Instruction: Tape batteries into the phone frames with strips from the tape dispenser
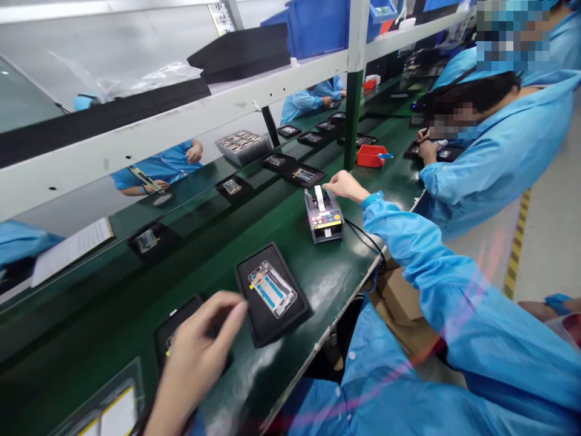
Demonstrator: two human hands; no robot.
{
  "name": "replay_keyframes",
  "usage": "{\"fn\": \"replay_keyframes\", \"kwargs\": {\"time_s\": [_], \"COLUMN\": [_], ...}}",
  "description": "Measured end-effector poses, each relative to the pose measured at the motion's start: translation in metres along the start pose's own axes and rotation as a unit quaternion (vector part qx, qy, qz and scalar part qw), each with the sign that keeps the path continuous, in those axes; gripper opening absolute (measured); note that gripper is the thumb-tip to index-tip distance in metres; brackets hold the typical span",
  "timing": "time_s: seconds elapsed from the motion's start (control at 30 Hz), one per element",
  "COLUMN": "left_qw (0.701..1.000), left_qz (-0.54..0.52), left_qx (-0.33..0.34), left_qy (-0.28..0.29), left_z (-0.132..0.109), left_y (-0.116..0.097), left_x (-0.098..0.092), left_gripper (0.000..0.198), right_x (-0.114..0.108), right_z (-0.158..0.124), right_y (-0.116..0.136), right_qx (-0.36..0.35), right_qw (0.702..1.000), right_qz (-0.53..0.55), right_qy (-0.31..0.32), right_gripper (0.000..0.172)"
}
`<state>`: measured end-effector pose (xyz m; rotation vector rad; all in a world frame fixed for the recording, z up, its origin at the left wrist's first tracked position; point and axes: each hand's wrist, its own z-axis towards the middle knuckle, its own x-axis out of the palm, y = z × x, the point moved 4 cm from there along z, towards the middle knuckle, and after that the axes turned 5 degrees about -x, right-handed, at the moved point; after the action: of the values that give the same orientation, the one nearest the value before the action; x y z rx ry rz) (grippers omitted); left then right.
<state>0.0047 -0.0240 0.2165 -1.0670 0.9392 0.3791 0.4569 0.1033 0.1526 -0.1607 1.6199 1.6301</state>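
My left hand (200, 351) rests with fingers stretched on a black tray (172, 330) near the front edge of the green belt, its fingertips close to a second black tray (261, 324) that holds a white phone frame (272, 289). My right hand (344, 184), in a blue sleeve, reaches out to the top of a grey tape dispenser (324, 216). Its fingers are pinched at a white strip of tape (320, 198) that sticks up from the dispenser.
Several black trays with phone parts lie along the green conveyor (218, 242). A red bin (371, 155) stands by a green post. People in blue coats work at the right and across the belt. A white shelf (181, 121) runs overhead.
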Motion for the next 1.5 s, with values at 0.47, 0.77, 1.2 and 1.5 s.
{"fn": "replay_keyframes", "kwargs": {"time_s": [0.47,0.77,1.2,1.5], "left_qw": [0.995,0.984,0.838,0.776], "left_qz": [-0.042,-0.148,-0.414,-0.519], "left_qx": [0.034,0.003,-0.295,-0.334], "left_qy": [0.084,0.094,0.198,0.130], "left_z": [0.181,0.186,0.153,0.146], "left_y": [-0.014,-0.013,-0.028,-0.037], "left_x": [0.169,0.170,0.246,0.264], "left_gripper": [0.009,0.016,0.008,0.008], "right_x": [0.036,0.027,0.026,0.033], "right_z": [0.023,0.002,0.000,0.012], "right_y": [0.005,0.009,0.005,-0.007], "right_qx": [-0.029,-0.072,-0.095,-0.149], "right_qw": [0.994,0.980,0.976,0.967], "right_qz": [0.076,0.170,0.169,0.195], "right_qy": [0.078,0.071,0.098,0.064], "right_gripper": [0.049,0.049,0.032,0.046]}}
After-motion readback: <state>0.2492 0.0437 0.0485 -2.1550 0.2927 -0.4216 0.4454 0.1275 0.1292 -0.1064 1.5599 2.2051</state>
